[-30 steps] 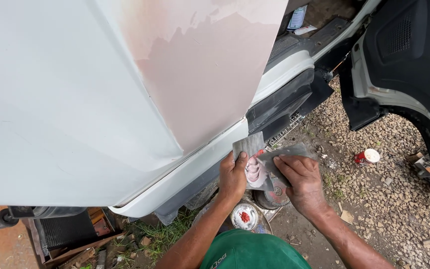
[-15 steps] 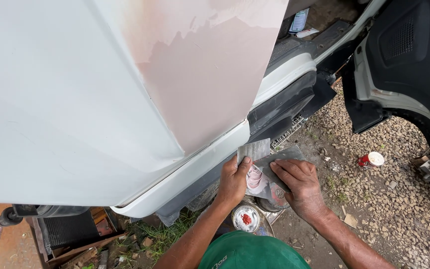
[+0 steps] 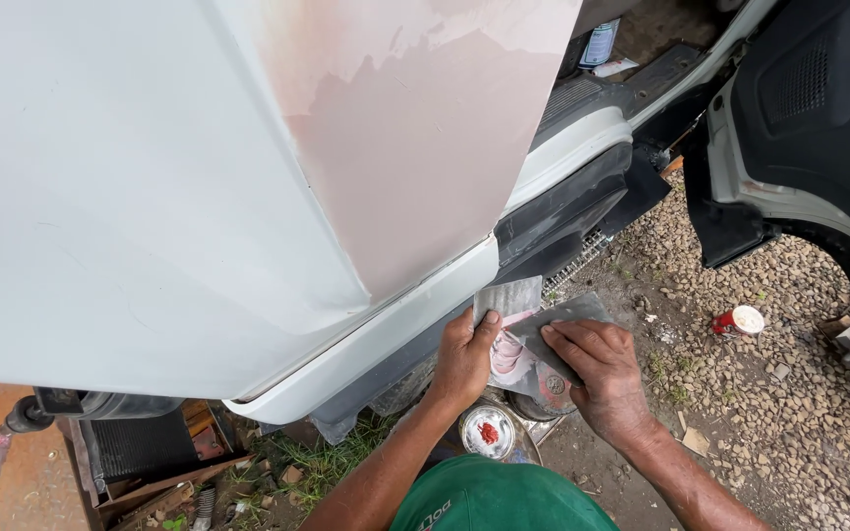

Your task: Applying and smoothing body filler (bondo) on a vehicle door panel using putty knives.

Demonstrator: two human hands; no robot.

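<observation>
Left grip: I am pinching my left hand (image 3: 462, 359) closed on a flat grey spreader (image 3: 507, 297), thumb on its face, holding it just under the edge of the white vehicle panel (image 3: 150, 197).
Right grip: I am pressing my right hand (image 3: 597, 369) closed over a second dark spreader blade (image 3: 558, 320), fingers flat on top, crossing it against the first.
Thing in hand: pinkish filler (image 3: 511, 356) is sitting between the two grips, on the blades.
Doing it well: I am judging that the blades should be wiped edge to edge so the filler gathers in one even bead, with both wrists kept low.
Below the grips: an open round tin (image 3: 487, 433) with a red dab inside is lying near my green shirt.
Right of the right grip: a small red can with a white top (image 3: 738, 321) is lying on the gravel (image 3: 789, 423), well apart.
Above the grips: the pink sanded patch (image 3: 415, 147) is spreading across the panel.
</observation>
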